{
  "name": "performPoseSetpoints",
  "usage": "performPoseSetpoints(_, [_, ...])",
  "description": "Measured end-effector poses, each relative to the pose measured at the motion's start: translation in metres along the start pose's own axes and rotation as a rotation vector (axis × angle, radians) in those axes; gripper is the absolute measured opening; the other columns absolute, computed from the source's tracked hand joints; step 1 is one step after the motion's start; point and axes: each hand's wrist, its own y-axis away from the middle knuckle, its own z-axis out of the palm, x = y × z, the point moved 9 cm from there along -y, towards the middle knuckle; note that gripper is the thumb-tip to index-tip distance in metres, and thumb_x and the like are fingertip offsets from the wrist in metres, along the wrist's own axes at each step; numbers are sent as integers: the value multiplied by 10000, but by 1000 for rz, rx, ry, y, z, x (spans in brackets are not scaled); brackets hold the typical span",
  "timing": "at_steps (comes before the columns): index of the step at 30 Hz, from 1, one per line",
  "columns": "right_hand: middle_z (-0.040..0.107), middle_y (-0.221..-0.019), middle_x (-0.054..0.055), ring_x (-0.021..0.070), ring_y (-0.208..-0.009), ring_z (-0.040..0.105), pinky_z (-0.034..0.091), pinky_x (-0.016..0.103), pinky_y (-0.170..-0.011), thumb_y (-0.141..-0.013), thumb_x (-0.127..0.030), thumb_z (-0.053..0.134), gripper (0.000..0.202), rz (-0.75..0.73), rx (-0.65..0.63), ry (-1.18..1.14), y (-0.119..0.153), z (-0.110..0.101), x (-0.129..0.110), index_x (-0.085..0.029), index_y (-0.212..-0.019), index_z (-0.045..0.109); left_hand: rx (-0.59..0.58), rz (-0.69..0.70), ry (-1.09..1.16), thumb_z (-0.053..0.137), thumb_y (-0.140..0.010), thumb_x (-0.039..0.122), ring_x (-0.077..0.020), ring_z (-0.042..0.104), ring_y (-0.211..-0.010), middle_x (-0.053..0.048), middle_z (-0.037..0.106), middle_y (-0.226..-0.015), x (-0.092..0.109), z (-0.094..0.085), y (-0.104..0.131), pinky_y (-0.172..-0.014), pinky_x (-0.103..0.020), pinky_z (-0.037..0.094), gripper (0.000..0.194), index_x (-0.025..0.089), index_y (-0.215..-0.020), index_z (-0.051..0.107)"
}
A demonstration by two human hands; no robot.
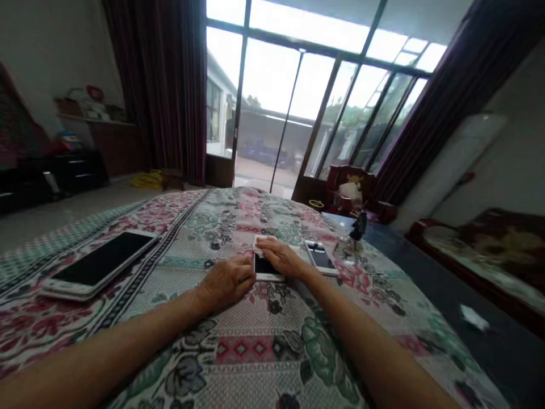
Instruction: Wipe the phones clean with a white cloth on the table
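Observation:
In the head view a white-framed smartphone [264,267] with a dark screen lies flat on the patterned tablecloth [251,318]. My left hand [230,279] is closed at its left edge, steadying it. Over the upper part of the screen rests my right hand [280,257], fingers together and pressing a small white cloth or tissue [259,250] against the glass. Most of that cloth is hidden under the fingers. To the right of my right hand lies another white-framed phone [322,259], face up.
A white tablet [104,262] lies at the table's left. A clear bottle with a dark top [358,226] stands at the right side. Beyond the table are a carved wooden chair [351,184], glass doors [272,125] and dark curtains [166,85].

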Motion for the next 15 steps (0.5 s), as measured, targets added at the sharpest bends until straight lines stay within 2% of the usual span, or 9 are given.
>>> performPoseSetpoints(8, [537, -1356, 98, 194, -1300, 448, 288, 416, -1134, -916, -209, 362, 396, 91, 6, -5, -14, 3, 22, -148, -1209, 623, 33, 15, -29, 491, -910, 210, -158, 562, -785, -46, 606, -797, -3, 1, 2, -714, -282, 471, 233, 160, -743, 646])
performPoseSetpoints(15, [588, -1300, 67, 203, -1263, 475, 339, 418, -1105, -904, -190, 352, 403, 141, 18, -12, -25, 1, 33, -176, -1195, 631, 20, 1, -40, 493, -915, 214, -152, 564, -783, -37, 603, -795, -5, 3, 2, -715, -274, 471, 232, 165, -749, 649])
